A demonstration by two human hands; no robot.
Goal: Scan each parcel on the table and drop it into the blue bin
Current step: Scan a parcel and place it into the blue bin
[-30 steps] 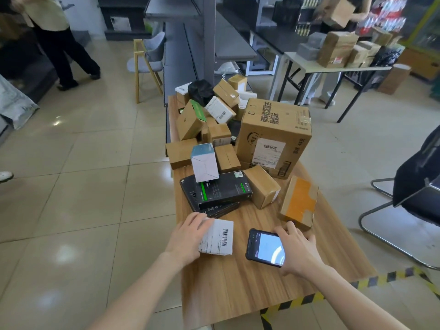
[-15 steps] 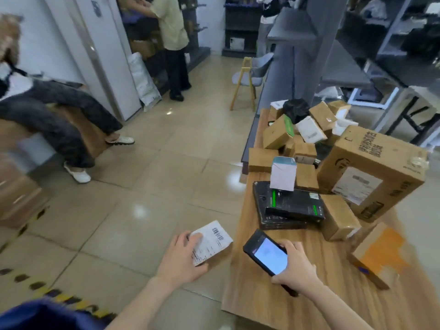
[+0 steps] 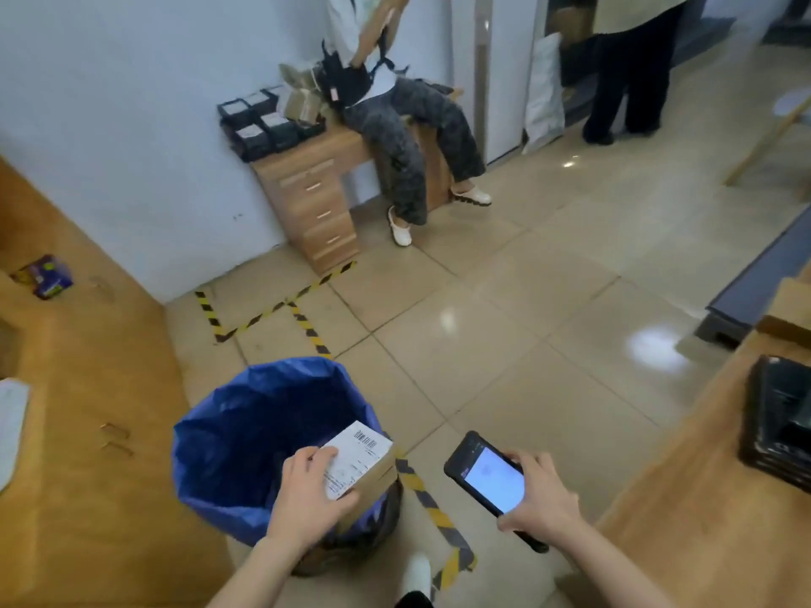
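Note:
My left hand [image 3: 309, 498] grips a small cardboard parcel [image 3: 364, 465] with a white barcode label on top, held over the near right rim of the blue bin [image 3: 228, 436]. The bin is a round container lined with a blue bag, standing on the floor at lower left. My right hand [image 3: 542, 493] holds a black handheld scanner [image 3: 487, 473] with its screen lit, to the right of the bin. The parcel table [image 3: 702, 498] shows only as a wooden edge at the right, with a black parcel [image 3: 781, 419] on it.
A wooden surface [image 3: 87, 388] fills the left side. Yellow-black tape [image 3: 307, 326] marks the tiled floor. A person [image 3: 408, 125] sits on a small drawer desk [image 3: 316, 199] by the wall, and another person [image 3: 627, 68] stands at the back right.
I have turned left from the parcel table toward the bin. My left hand lifted the labelled parcel off the table and carried it over the bin rim; the scanner stayed in my right hand.

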